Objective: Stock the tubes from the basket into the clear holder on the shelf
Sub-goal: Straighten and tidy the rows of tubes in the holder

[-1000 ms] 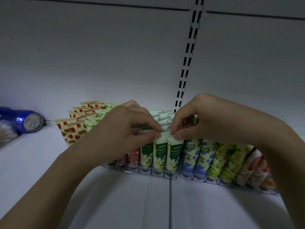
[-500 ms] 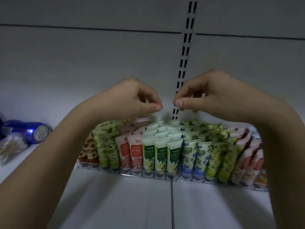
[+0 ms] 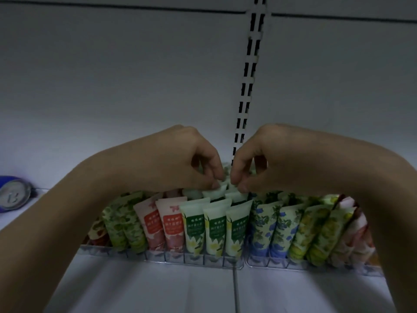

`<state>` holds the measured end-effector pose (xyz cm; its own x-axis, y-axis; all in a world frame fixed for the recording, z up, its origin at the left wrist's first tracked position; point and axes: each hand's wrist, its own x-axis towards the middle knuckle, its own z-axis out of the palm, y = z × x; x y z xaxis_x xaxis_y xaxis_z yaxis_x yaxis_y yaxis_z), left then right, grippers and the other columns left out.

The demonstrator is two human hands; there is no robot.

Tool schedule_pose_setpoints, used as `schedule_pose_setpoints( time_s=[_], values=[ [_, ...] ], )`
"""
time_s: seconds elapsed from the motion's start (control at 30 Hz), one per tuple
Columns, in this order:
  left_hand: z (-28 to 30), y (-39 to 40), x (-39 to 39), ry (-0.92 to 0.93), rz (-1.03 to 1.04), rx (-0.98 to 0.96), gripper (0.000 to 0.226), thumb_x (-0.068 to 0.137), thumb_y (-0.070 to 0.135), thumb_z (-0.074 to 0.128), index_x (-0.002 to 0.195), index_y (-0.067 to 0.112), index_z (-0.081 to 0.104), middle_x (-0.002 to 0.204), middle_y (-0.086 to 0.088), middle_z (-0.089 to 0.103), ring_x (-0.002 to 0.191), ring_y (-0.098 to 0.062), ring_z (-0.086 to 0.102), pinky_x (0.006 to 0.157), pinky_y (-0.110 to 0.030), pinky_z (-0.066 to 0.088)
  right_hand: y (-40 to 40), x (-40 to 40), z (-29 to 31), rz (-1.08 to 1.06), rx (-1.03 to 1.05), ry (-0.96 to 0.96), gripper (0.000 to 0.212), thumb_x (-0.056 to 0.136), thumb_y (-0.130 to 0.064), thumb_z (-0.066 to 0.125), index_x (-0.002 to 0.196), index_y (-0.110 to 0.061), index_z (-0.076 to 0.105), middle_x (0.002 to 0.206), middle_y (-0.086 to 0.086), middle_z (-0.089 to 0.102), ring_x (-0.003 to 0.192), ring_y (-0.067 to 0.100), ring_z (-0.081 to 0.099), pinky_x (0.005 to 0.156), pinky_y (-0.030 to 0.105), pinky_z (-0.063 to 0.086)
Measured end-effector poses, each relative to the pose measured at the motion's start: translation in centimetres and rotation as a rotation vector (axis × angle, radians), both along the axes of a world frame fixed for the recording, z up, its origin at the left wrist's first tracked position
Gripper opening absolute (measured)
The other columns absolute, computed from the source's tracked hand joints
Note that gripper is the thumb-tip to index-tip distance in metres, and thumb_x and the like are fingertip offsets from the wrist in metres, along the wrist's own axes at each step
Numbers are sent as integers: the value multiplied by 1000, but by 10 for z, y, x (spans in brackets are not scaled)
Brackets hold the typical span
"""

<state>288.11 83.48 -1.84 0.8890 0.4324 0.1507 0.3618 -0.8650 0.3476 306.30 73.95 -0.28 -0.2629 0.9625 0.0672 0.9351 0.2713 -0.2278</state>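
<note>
A clear holder (image 3: 158, 258) on the white shelf is packed with rows of upright tubes: green leafy, pink-red, white-green tubes (image 3: 215, 229), blue floral, yellow-green. A second clear holder (image 3: 282, 264) adjoins it on the right. My left hand (image 3: 191, 159) and my right hand (image 3: 261, 159) reach over the front rows, fingers curled down. Each pinches the crimped top of a white-green tube (image 3: 214, 192) in the back rows near the middle. The lower parts of those back tubes are hidden. The basket is out of view.
A blue can (image 3: 12, 195) lies on its side at the far left of the shelf. A slotted upright strip (image 3: 248, 86) runs up the white back wall behind my hands. Bare shelf surface (image 3: 158, 290) lies in front of the holders.
My hands lifted off the front white-green tubes, rose with fingertips pinched on nothing, then dropped onto the tops of the back-row tubes. The camera moved closer.
</note>
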Motion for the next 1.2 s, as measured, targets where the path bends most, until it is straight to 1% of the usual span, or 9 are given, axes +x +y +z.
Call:
schedule_pose_setpoints(
  time_s=[0.1,0.2,0.33,0.43,0.6,0.73,0.87,1.07,1.2],
  values=[
    [-1,0,1,9,-7,0,13,74,44,69,84,39,74,74,27,68,66,4,62,61,-9,45,4,1,-3,-9,1,9,11,79,-34,76,73,-41,70,63,-45,54,52,-11,56,38,6,38],
    [-2,0,1,-12,-25,-26,7,77,35,73,84,37,76,71,23,68,58,0,61,54,-11,45,4,1,-5,-10,-12,19,13,80,-30,76,71,-37,71,58,-39,56,53,-16,54,39,4,34],
    [-3,0,0,-34,-59,-60,8,80,27,75,84,34,77,62,23,63,50,4,54,50,-6,37,3,1,-2,-10,-43,46,13,81,-27,75,71,-34,72,56,-34,59,52,-15,54,41,2,34],
    [0,-3,0,-18,-65,-67,8,82,28,74,87,34,77,62,27,62,53,7,54,51,-3,36,2,2,-1,-21,-58,71,12,81,-27,75,71,-33,73,56,-32,60,51,-13,55,41,3,34],
    [11,-1,-10,-58,-19,-100,7,82,32,73,88,32,76,62,25,64,41,11,48,44,-1,33,2,2,-1,-21,-68,84,11,81,-27,76,73,-33,73,55,-31,59,51,-13,55,42,3,34],
    [18,3,-22,11,41,-89,7,76,37,75,83,39,75,66,25,66,45,10,51,46,-2,35,2,6,0,-21,-79,107,10,82,-28,75,73,-34,74,57,-30,61,50,-10,55,41,4,34],
    [16,4,-22,113,75,-88,16,73,40,77,86,48,71,73,29,68,65,9,62,57,-4,42,2,8,0,-15,-82,100,10,81,-28,76,73,-34,73,57,-31,61,50,-11,55,42,4,35],
    [11,5,-17,109,57,-74,13,78,28,77,83,39,75,68,28,67,61,7,62,55,-4,41,4,7,-3,-17,-90,102,12,81,-28,76,72,-34,73,58,-29,62,51,-12,55,43,2,35],
    [12,4,-18,38,34,-71,8,81,30,74,84,38,76,66,28,66,58,10,60,53,-1,39,3,12,0,-26,-57,125,7,83,-35,71,76,-35,74,65,-26,65,53,-8,57,45,5,37]
  ],
)
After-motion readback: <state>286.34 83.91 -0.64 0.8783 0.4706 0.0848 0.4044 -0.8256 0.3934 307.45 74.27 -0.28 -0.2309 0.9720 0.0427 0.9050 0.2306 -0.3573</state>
